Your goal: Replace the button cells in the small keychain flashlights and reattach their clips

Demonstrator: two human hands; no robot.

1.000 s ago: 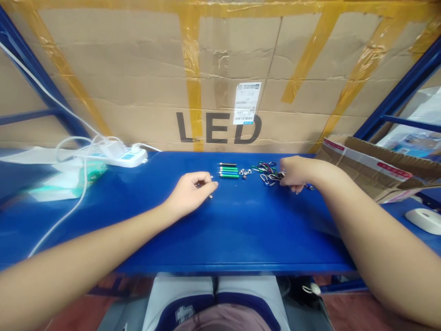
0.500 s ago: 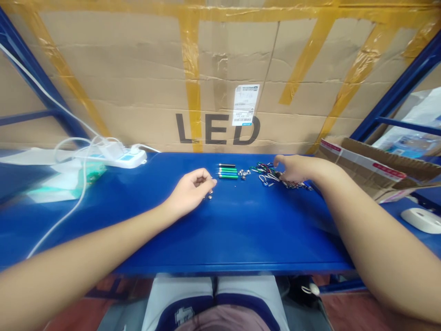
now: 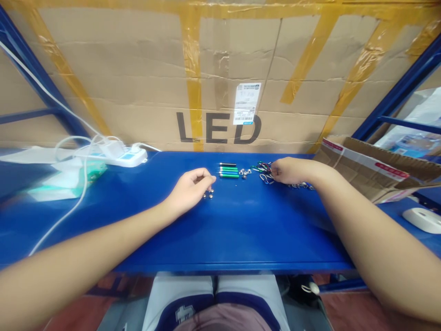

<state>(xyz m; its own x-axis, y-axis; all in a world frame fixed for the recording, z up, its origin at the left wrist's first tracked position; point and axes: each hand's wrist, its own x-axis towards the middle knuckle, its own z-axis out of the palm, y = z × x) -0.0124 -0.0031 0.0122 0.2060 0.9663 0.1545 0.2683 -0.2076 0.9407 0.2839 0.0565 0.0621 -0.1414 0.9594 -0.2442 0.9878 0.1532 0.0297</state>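
My left hand (image 3: 193,187) rests low over the blue table, thumb and fingers curled together; what they hold, if anything, is too small to make out. Beside its fingertips lie a few small round metal pieces (image 3: 211,194). Just beyond it, several green, blue and black metal tubes (image 3: 228,170) lie side by side. Small silver metal fittings (image 3: 245,173) form a little group to their right. Over a pile of coloured carabiners (image 3: 264,177) is my right hand (image 3: 285,170), its fingers closed down into the pile and its fingertips hidden.
An open cardboard box (image 3: 365,165) stands at the right, with a white computer mouse (image 3: 422,219) near it. On the left are a power strip (image 3: 129,157) with white cables and a green-white packet (image 3: 69,181). A large taped carton (image 3: 138,82) walls off the back.
My right hand has shifted slightly left over the carabiners, and its spread fingers have closed in. My left hand has barely moved; more of the small round pieces now show beside it.
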